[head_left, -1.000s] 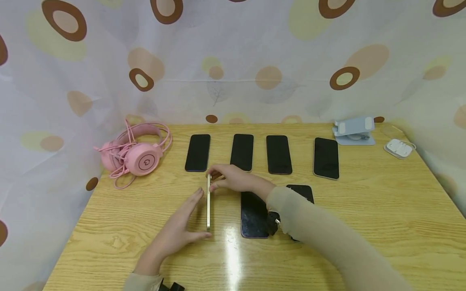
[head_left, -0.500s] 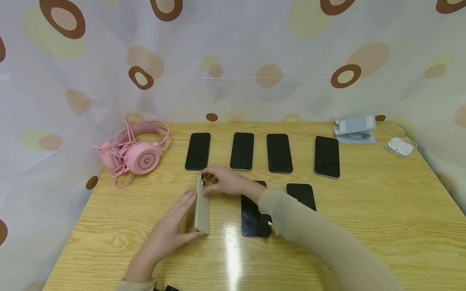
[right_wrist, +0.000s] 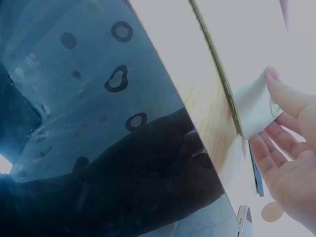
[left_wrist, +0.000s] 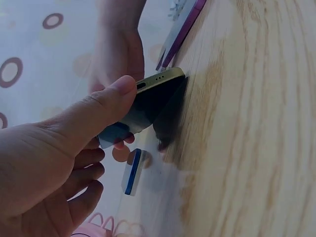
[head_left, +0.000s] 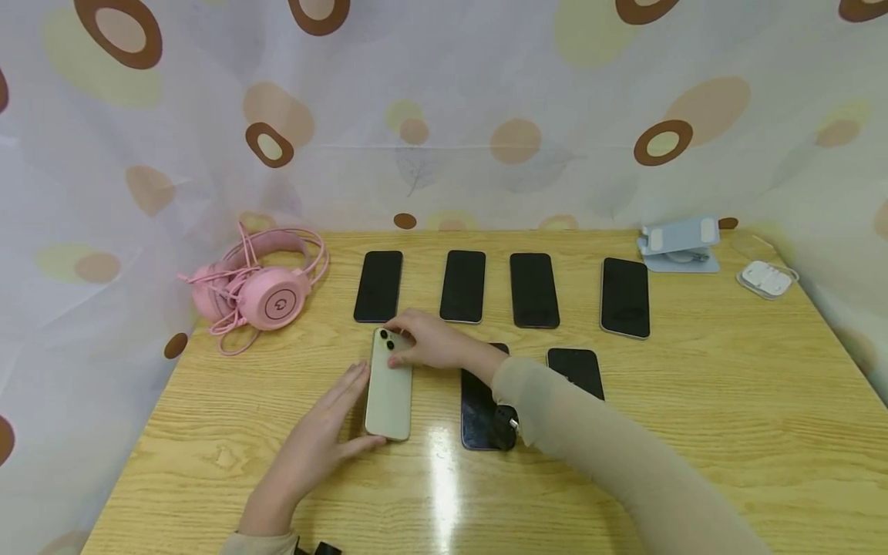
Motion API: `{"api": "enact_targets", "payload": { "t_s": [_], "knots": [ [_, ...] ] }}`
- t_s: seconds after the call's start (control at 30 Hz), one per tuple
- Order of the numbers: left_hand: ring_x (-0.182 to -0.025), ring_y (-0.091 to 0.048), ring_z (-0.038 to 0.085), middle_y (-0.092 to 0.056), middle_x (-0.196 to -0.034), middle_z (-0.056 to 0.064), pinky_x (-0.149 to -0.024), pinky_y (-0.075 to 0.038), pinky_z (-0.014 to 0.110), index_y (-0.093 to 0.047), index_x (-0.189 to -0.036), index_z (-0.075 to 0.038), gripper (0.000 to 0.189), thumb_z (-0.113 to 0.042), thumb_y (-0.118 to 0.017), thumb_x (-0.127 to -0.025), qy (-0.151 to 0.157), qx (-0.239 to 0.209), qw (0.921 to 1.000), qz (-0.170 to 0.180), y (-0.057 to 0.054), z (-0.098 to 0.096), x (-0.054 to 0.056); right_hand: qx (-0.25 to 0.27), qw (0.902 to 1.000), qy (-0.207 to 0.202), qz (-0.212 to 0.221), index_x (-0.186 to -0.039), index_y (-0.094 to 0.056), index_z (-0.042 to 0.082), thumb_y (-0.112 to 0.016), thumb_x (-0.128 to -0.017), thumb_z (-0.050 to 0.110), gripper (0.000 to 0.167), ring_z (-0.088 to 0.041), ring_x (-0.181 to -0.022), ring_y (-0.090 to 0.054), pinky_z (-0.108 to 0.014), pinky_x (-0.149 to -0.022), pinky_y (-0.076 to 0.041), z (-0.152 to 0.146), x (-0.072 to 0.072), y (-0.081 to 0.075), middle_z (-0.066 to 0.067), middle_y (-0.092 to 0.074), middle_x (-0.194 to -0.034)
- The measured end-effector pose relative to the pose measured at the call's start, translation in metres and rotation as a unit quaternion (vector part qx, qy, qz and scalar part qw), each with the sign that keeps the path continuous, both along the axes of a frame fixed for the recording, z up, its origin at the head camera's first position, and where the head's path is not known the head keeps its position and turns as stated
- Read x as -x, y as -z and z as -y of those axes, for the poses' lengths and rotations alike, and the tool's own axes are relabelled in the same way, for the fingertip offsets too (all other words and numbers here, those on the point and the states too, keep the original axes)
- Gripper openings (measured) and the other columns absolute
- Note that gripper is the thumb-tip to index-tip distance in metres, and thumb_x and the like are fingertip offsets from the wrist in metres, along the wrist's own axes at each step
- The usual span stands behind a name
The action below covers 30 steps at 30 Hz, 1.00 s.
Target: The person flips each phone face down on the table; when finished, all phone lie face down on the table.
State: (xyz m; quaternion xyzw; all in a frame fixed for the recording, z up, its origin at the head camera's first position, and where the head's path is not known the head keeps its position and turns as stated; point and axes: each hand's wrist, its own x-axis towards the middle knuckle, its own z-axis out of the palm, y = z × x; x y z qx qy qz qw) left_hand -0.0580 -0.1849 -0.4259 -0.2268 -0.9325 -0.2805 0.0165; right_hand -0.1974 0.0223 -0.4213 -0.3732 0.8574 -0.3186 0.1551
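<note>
A pale cream phone (head_left: 388, 389) is held back side up, its two-lens camera at the far end. In the left wrist view its dark screen side (left_wrist: 143, 108) leans over the table at a tilt. My right hand (head_left: 430, 341) pinches the far right corner, thumb on the back; fingers reach under the edge in the right wrist view. My left hand (head_left: 312, 439) holds the near left part, thumb at the bottom edge and fingers along the left side. Beside it, a dark phone (head_left: 482, 416) lies partly under my right wrist.
Across the back lie several dark phones, such as a phone (head_left: 378, 287) and a phone (head_left: 625, 297). Another phone (head_left: 577, 371) is partly covered by my right sleeve. Pink headphones (head_left: 277, 297) sit left; a blue stand (head_left: 678, 245) and white earphones (head_left: 765, 278) sit right.
The cream phone has turned from standing on edge to nearly flat, with its back now facing up. Both hands have shifted slightly left with it.
</note>
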Motion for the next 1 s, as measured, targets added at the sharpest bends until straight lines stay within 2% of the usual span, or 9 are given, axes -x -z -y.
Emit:
{"api": "enact_targets", "payload": {
  "t_s": [0.2,0.37,0.53,0.67,0.77,1.0],
  "knots": [
    [-0.138,-0.030,0.030,-0.032,-0.150,0.018,-0.107,-0.030,0.046,-0.033,-0.146,0.002,0.094,-0.035,-0.081,-0.073,0.002,0.021,0.9998,0.001,0.002,-0.003,0.003,-0.030,0.9995,0.006,-0.009,-0.132,-0.055,0.004,-0.073,-0.085,0.029,0.057,-0.016,-0.095,-0.052,-0.028,-0.079,-0.045,-0.002,0.001,0.001,-0.009,-0.057,-0.119],
    [-0.136,-0.033,0.032,-0.037,-0.147,0.019,-0.105,-0.032,0.046,-0.036,-0.144,0.004,0.092,-0.035,-0.081,-0.073,-0.002,0.049,0.9988,0.003,0.006,-0.007,0.005,-0.038,0.9991,0.002,-0.016,-0.131,-0.056,0.002,-0.074,-0.084,0.026,0.056,-0.018,-0.099,-0.054,-0.029,-0.082,-0.046,-0.003,0.003,0.003,-0.010,-0.058,-0.120],
    [-0.135,-0.035,0.032,-0.039,-0.146,0.019,-0.105,-0.033,0.046,-0.041,-0.141,0.006,0.086,-0.034,-0.080,-0.075,-0.011,0.070,0.9970,0.034,0.009,-0.010,0.007,-0.058,0.9981,0.004,-0.022,-0.129,-0.057,0.002,-0.073,-0.085,0.024,0.052,-0.021,-0.108,-0.054,-0.031,-0.090,-0.045,-0.003,0.004,0.005,-0.010,-0.058,-0.122],
    [-0.136,-0.034,0.031,-0.038,-0.147,0.018,-0.105,-0.032,0.046,-0.042,-0.140,0.006,0.082,-0.032,-0.079,-0.078,-0.016,0.072,0.9951,0.066,0.009,-0.011,0.008,-0.067,0.9975,0.005,-0.023,-0.130,-0.057,0.002,-0.072,-0.086,0.022,0.050,-0.022,-0.112,-0.053,-0.032,-0.095,-0.043,-0.003,0.003,0.005,-0.011,-0.057,-0.123],
    [-0.136,-0.033,0.031,-0.037,-0.148,0.018,-0.106,-0.031,0.045,-0.041,-0.141,0.006,0.082,-0.032,-0.079,-0.078,-0.019,0.072,0.9943,0.076,0.008,-0.013,0.008,-0.060,0.9979,0.004,-0.025,-0.131,-0.056,0.002,-0.072,-0.087,0.020,0.050,-0.022,-0.113,-0.053,-0.033,-0.096,-0.043,-0.006,0.001,0.003,-0.011,-0.057,-0.124],
    [-0.138,-0.030,0.029,-0.035,-0.149,0.017,-0.109,-0.028,0.043,-0.039,-0.142,0.004,0.085,-0.036,-0.079,-0.078,-0.010,0.058,0.9960,0.068,0.001,-0.024,0.008,-0.053,0.9971,-0.016,-0.052,-0.128,-0.057,0.001,-0.071,-0.087,0.014,0.046,-0.024,-0.112,-0.053,-0.035,-0.095,-0.044,-0.026,-0.004,-0.008,-0.012,-0.056,-0.126]
  ]
}}
